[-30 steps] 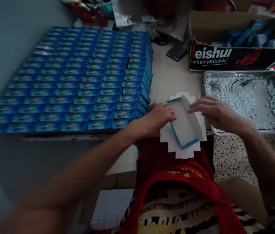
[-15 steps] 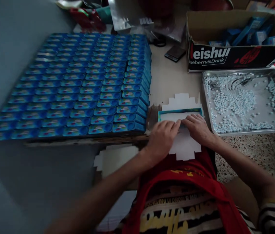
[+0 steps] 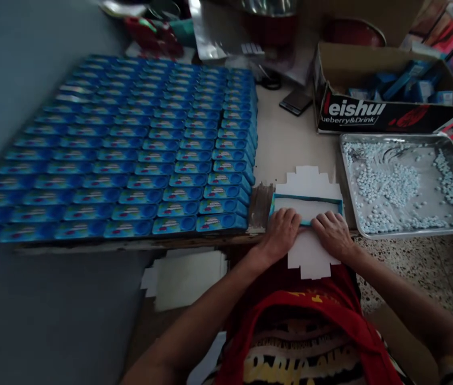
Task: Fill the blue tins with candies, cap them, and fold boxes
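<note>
A partly folded cardboard box point(image 3: 306, 205), white inside with blue-green raised walls, lies at the table's front edge. Its white flaps stick out at the back and at the front, the front one hanging over my lap. My left hand point(image 3: 284, 231) pinches the near wall at its left part, fingers over the top edge. Gripping the same wall further right is my right hand point(image 3: 332, 233). A short gap between the hands shows the blue edge of that wall. My thumbs are mostly hidden.
Rows of small blue packs point(image 3: 141, 149) cover the table's left. To the right lies a metal tray point(image 3: 365, 231) of small pale tablets, with a carton point(image 3: 394, 120) of blue boxes behind it. A small scale point(image 3: 296, 101) sits further back. White card blanks point(image 3: 188, 278) lie below the table's edge.
My hands have drawn apart along the near wall, which stands more clearly visible between them. The box's inside is more exposed. The view has shifted slightly.
</note>
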`<state>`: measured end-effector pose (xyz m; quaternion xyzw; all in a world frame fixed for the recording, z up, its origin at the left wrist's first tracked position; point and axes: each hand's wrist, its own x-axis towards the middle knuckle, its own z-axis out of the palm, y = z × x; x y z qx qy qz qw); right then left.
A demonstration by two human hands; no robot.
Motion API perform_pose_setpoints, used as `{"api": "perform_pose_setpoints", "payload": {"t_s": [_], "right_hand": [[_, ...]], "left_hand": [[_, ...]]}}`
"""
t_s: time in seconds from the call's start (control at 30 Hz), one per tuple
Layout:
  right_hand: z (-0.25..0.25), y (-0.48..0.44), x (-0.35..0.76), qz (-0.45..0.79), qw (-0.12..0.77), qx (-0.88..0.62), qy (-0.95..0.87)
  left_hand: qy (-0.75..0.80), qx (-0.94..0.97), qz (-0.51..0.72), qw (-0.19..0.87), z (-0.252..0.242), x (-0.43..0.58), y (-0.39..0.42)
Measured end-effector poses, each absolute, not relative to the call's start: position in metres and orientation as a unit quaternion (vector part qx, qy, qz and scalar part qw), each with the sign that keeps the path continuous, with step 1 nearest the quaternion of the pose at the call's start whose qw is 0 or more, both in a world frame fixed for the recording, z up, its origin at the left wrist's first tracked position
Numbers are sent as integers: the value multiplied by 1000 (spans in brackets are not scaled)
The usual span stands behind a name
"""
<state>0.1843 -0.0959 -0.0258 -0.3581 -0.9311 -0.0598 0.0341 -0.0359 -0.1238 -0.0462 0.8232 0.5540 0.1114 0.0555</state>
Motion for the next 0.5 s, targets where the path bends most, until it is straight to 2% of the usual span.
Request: {"api": "perform_pose_setpoints", "payload": {"t_s": [0.3,0.4,0.5], "right_hand": [[-18,-79,167,-35,10,-416,-909],[0,-62,182,68,-40,-345,-935],[31,-39,205,181,-59,-270,-944]], "left_hand": [[543,831,72,96,-39,-46,-99],[536,832,84,113,-38,-54,-100],[536,822,177,73,-34,-59,-109]]}}
